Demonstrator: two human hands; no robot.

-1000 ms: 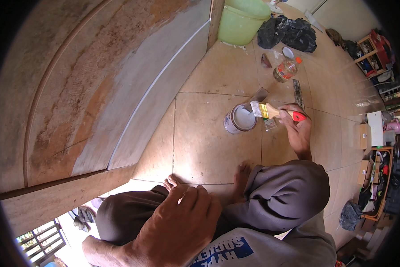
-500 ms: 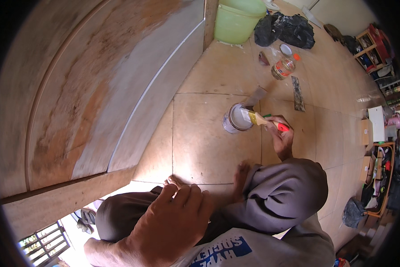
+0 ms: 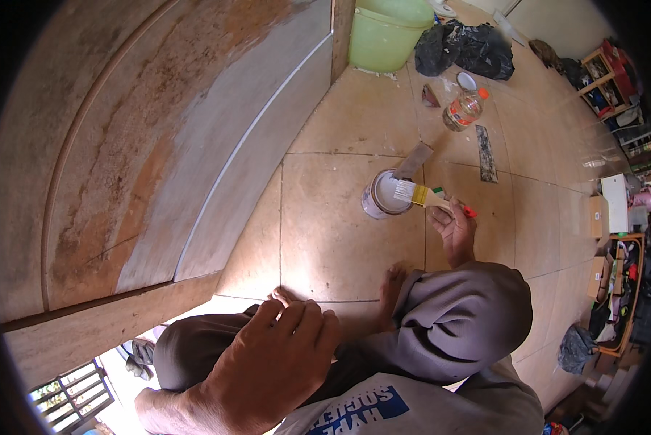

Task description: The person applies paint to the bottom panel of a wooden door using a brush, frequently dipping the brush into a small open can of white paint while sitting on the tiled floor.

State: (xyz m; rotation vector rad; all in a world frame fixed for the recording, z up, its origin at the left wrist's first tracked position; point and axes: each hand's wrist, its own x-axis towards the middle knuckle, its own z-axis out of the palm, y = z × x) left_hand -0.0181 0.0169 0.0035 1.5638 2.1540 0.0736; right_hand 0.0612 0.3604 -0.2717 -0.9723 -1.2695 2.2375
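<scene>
My right hand point(image 3: 454, 228) is closed around the pale handle of a paintbrush point(image 3: 414, 193), whose handle end is red. The brush's white bristles are over the mouth of a small paint can point(image 3: 376, 197) with whitish-grey paint inside. Beside the can's far rim is a flat metal blade point(image 3: 414, 159); a green bit shows behind the brush, but I cannot tell if they belong together. My left hand point(image 3: 274, 362) hovers or rests by my left knee, back up, its fingers loosely bent with small gaps. Nothing shows in it, though its fingertips are partly hidden.
A wooden panel point(image 3: 195, 145), partly coated grey, rises at the left. Farther off on the tiled floor are a clear bottle point(image 3: 463, 110) with an orange cap, a dark strip point(image 3: 486, 154), a green bucket point(image 3: 387, 36) and black plastic bags point(image 3: 477, 51). Cluttered shelves point(image 3: 622, 290) line the right.
The brush has turned in my right hand, showing more of its bristles' flat side and less of its red end. The fingers of my left hand have curled slightly more.
</scene>
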